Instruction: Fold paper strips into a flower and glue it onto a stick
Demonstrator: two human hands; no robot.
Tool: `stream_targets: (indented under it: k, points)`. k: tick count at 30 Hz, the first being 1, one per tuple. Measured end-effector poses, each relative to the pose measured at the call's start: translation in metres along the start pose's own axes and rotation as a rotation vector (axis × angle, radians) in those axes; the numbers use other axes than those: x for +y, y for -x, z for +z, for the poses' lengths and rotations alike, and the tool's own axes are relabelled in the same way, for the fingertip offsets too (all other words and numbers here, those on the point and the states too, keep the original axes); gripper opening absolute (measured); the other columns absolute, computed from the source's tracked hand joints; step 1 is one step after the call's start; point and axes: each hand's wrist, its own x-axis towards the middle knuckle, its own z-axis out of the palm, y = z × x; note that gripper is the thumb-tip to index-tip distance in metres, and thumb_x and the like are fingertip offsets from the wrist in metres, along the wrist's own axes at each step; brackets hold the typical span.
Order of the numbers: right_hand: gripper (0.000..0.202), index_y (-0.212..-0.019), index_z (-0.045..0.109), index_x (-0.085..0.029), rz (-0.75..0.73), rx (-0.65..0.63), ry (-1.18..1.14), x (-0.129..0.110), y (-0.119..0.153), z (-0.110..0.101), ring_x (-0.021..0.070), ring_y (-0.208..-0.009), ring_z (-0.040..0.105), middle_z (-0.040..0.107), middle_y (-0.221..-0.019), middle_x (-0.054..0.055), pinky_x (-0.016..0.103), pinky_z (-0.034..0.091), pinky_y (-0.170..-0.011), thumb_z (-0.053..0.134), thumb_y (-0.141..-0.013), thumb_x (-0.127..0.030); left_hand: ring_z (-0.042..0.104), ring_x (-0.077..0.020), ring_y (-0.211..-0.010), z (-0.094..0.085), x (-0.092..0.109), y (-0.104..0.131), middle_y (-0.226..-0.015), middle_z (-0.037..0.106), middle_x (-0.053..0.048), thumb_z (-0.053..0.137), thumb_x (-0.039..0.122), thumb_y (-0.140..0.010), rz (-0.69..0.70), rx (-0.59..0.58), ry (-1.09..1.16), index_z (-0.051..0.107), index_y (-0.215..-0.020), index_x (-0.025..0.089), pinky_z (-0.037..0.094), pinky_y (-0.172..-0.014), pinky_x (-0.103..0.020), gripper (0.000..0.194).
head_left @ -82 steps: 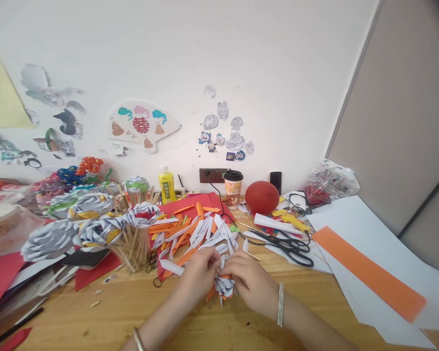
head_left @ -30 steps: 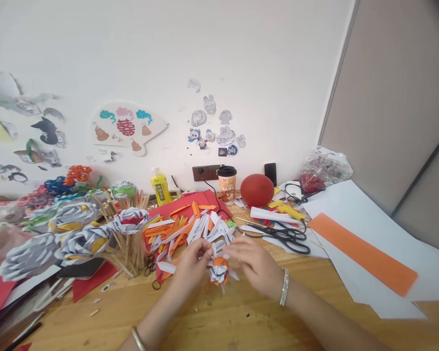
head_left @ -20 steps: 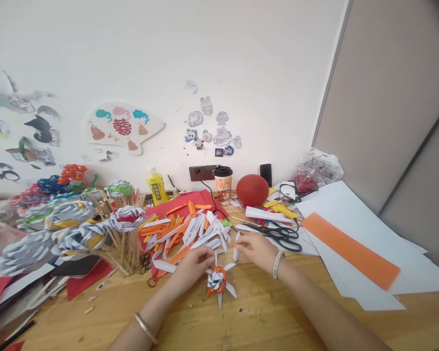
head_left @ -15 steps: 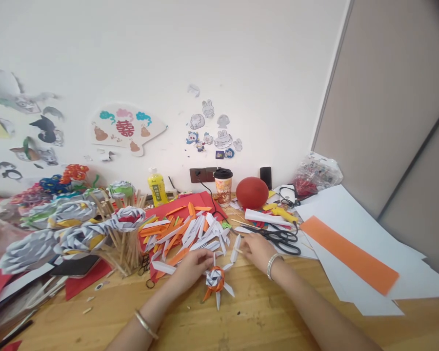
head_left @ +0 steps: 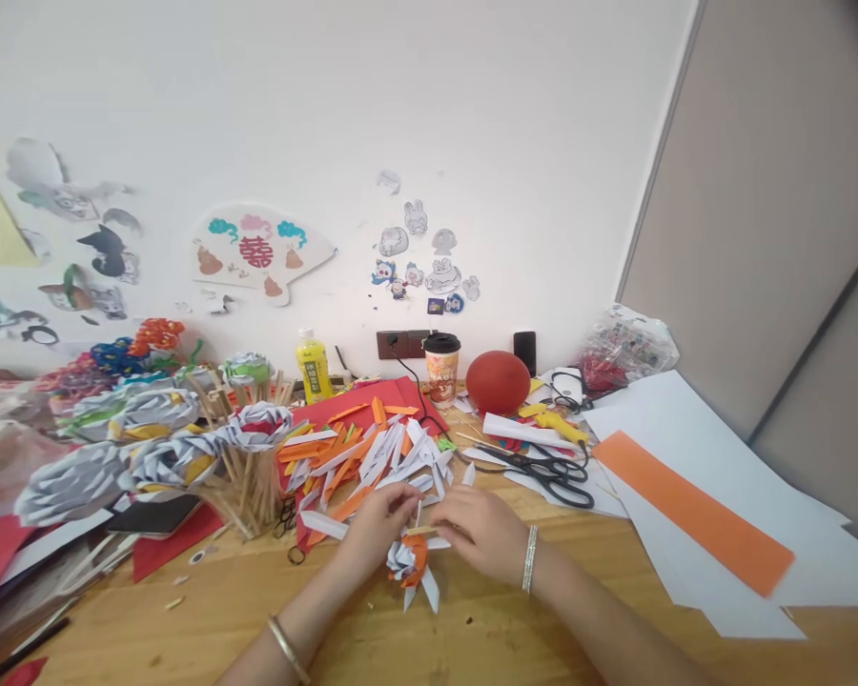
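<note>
A small folded-paper flower (head_left: 409, 562) in orange and white sits low in front of me, with white pointed strips sticking out of it. My left hand (head_left: 382, 522) is closed, thumb and fingers pinching a white strip at the flower's upper side. My right hand (head_left: 480, 526) is closed too, its fingertips on a short, light wooden stick (head_left: 420, 531) that lies across the top of the flower. Behind both hands spreads a heap of folded white and orange paper strips (head_left: 378, 448).
Black-handled scissors (head_left: 554, 472), a yellow glue gun (head_left: 559, 424) and a red balloon (head_left: 498, 382) lie at the back right. A lidded paper cup (head_left: 441, 370) and a yellow bottle (head_left: 314, 367) stand behind the heap. Paper flowers on sticks (head_left: 164, 457) crowd the left; white sheets (head_left: 658, 419) cover the right.
My right hand has moved left to the flower, bringing the wooden stick over it. The flower has tilted and turned in my left hand. The view has shifted slightly.
</note>
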Motion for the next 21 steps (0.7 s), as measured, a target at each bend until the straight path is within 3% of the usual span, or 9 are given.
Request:
stream_targets:
  k: [3,7,12,17,21]
  points:
    - [0.014,-0.084,0.06,-0.018,0.013,0.011,0.006,-0.007,-0.002,0.002,0.0152,-0.076,0.052,0.063,-0.078,0.002,0.024,0.039,-0.068,0.048,-0.079,-0.012,0.055,-0.0171,-0.064,0.001,-0.001,0.0,-0.064,0.061,-0.002,0.044,0.025,-0.07,0.006,0.071,-0.058,0.06,-0.071,0.015,0.041,-0.062,-0.026,0.019]
    - [0.023,-0.097,0.061,-0.02,0.003,-0.024,0.003,-0.008,-0.004,-0.001,0.0156,-0.078,0.052,0.063,-0.082,0.003,0.026,0.039,-0.071,0.045,-0.082,-0.012,0.057,-0.0178,-0.066,0.002,0.003,0.003,-0.068,0.064,-0.003,0.041,0.024,-0.072,0.012,0.14,-0.108,0.06,-0.072,0.016,0.041,-0.063,-0.027,0.021]
    - [0.024,-0.097,0.064,-0.023,0.061,-0.053,-0.077,-0.014,-0.006,-0.005,0.0137,-0.075,0.053,0.06,-0.077,0.002,0.023,0.041,-0.066,0.046,-0.083,-0.013,0.057,-0.0179,-0.065,0.003,0.011,0.007,-0.067,0.063,-0.003,0.038,0.023,-0.073,-0.026,0.175,-0.129,0.059,-0.075,0.016,0.041,-0.062,-0.027,0.022]
    - [0.014,-0.089,0.064,-0.021,0.069,0.016,-0.068,-0.021,-0.008,0.006,0.0151,-0.08,0.051,0.059,-0.081,0.002,0.025,0.041,-0.069,0.059,-0.076,-0.018,0.056,-0.0188,-0.066,0.004,0.009,0.006,-0.065,0.059,-0.003,0.035,0.022,-0.073,-0.095,0.251,-0.091,0.056,-0.081,0.015,0.042,-0.064,-0.029,0.024]
    - [0.009,-0.084,0.061,-0.02,0.074,0.086,-0.054,-0.025,-0.008,0.017,0.0149,-0.08,0.051,0.06,-0.082,0.001,0.025,0.041,-0.07,0.058,-0.077,-0.016,0.055,-0.0181,-0.065,0.005,0.007,0.004,-0.062,0.056,-0.001,0.033,0.02,-0.072,-0.119,0.265,-0.044,0.054,-0.079,0.016,0.042,-0.063,-0.029,0.022]
